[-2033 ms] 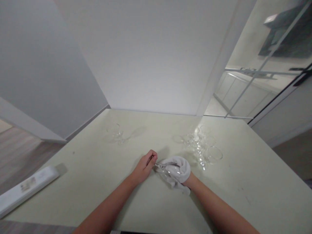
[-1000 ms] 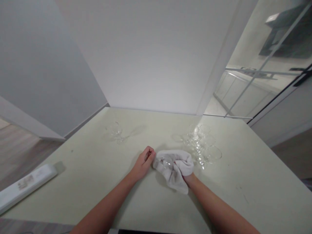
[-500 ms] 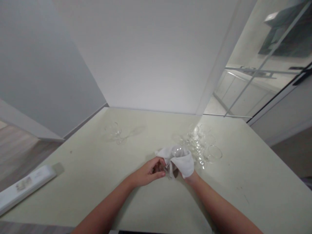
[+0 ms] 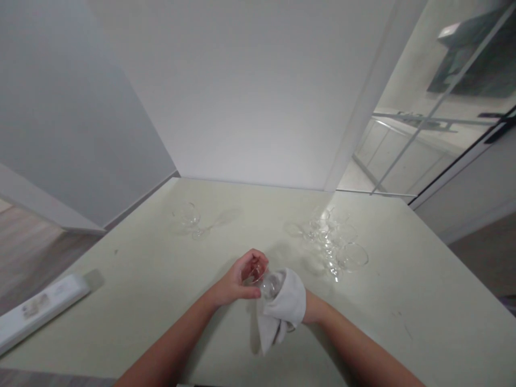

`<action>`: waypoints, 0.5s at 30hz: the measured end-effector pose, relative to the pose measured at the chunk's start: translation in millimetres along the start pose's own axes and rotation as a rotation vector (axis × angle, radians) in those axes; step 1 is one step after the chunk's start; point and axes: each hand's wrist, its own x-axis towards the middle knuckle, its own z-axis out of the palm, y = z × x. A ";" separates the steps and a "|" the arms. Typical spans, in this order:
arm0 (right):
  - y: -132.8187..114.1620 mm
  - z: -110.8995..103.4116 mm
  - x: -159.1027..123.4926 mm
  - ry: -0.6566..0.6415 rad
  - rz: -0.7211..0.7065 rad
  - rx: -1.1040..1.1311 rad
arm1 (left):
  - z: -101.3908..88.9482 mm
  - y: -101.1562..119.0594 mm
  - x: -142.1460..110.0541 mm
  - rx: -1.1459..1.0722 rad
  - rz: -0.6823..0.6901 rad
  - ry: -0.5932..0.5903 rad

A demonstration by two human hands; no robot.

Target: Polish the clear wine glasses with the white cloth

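Observation:
My left hand [image 4: 238, 279] is curled around the foot end of a clear wine glass [image 4: 266, 282], held above the pale green table [image 4: 161, 301]. My right hand [image 4: 300, 307] is wrapped in a white cloth [image 4: 282, 309] that covers the glass's bowl; its fingers are hidden under the cloth. A loose tail of the cloth hangs down toward the table.
One clear glass [image 4: 189, 217] stands at the table's far left. Several clear glasses [image 4: 336, 242] are clustered at the far right. A long white box [image 4: 38, 312] lies on the left edge. White walls rise behind the table and a glass partition [image 4: 435, 107] stands at right.
The glass and cloth have come down and closer to me. The cloth now hangs lower, and my left hand has shifted its hold on the glass's foot end.

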 end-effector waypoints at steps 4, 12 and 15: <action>7.2 -9.4 -1.3 -0.045 -0.024 0.028 | 2.1 1.3 0.6 -0.005 0.061 -0.030; 27.8 -7.2 -12.7 -0.091 -0.079 -0.112 | -0.3 0.1 4.0 0.019 0.015 -0.009; 27.4 -9.6 -12.4 -0.117 -0.093 -0.204 | -0.7 -0.5 3.1 0.038 0.025 0.004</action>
